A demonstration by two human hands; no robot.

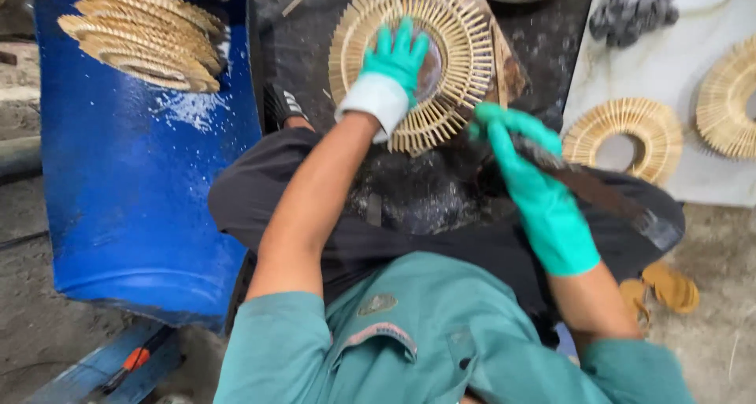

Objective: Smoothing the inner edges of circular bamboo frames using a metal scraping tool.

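Observation:
My left hand (pixel 394 61), in a teal glove with a white cuff, presses flat on the middle of a round frame of radiating bamboo sticks (pixel 465 34) that lies in front of my knees. My right hand (pixel 535 187), also in a teal glove, grips a dark, dirty brush (pixel 606 199) by its handle; the handle end sticks out to the right and the working end points at the frame's lower right edge. The brush tip is blurred and partly hidden behind the glove.
A stack of finished bamboo rings (pixel 142 30) rests on a blue barrel (pixel 134 183) at left. Two more rings (pixel 626 132) (pixel 728 97) lie on a white sheet (pixel 677 57) at right, near a dark lump (pixel 634 10). A sandal (pixel 669 286) lies on the ground.

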